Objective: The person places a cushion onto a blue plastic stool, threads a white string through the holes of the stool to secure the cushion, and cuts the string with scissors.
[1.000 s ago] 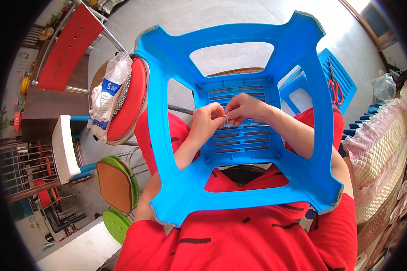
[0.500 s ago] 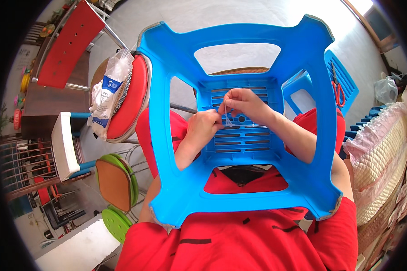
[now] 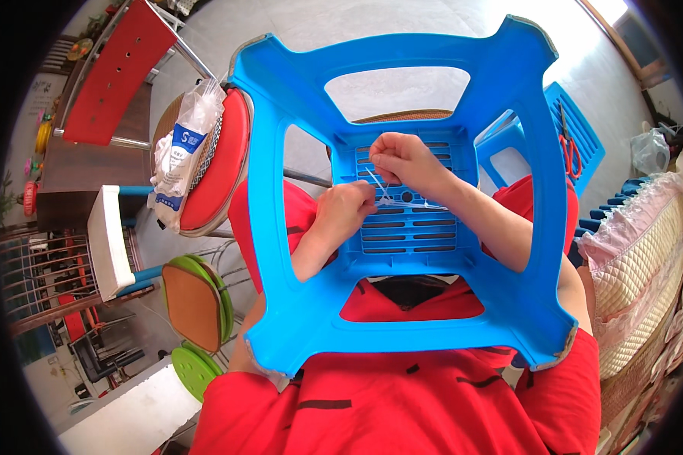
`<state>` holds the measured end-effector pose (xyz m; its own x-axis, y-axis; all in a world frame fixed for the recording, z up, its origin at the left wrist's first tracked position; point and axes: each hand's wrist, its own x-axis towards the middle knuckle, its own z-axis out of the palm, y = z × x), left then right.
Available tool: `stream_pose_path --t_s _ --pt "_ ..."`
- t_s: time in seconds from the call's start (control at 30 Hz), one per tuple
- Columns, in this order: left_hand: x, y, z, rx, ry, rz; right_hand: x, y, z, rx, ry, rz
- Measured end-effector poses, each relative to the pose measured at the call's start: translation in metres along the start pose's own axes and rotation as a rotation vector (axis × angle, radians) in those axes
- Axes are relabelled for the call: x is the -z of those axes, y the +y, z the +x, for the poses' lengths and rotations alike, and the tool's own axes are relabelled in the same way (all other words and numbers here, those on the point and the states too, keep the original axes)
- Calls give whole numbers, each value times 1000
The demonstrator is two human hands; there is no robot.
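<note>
Right hand just lifted away from the left one, so more of the white string shows. Left's pinching it, looks like; right's fingers are curled in, can't tell if they've got a strand. String's inside the upturned blue stool, over the slotted seat. Reads to me as mid-threading or tying, not finished.

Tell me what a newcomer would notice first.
The big blue stool, upside down in the centre, dominates, the left hand and right hand inside it by thin white strands. Next come the red shirt at the bottom and the red chair seat at left bearing a plastic bag.
</note>
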<state>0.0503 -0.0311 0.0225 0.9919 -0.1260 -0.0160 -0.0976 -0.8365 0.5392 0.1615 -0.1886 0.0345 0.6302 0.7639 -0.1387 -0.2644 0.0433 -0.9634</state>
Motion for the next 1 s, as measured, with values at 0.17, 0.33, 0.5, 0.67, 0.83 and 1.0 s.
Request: stream_pose_path --t_s 0.17,0.33,0.5,0.67,0.83,1.0 --pt "3 0 0 13 -31 5 10 -3 1 -31 -49 -74" --pt "4 12 9 58 42 -347 7 -5 0 -54 -96 -3" --pt "-4 12 8 79 31 -446 0 -2 -2 -4 -91 -114" --pt "-12 4 11 47 -49 -269 1 2 -9 -22 -44 -182" --pt "-17 3 3 -33 -3 -281 17 0 -5 -11 -186 -242" --pt "6 20 4 -4 65 -228 53 -4 -15 144 2 -1026"
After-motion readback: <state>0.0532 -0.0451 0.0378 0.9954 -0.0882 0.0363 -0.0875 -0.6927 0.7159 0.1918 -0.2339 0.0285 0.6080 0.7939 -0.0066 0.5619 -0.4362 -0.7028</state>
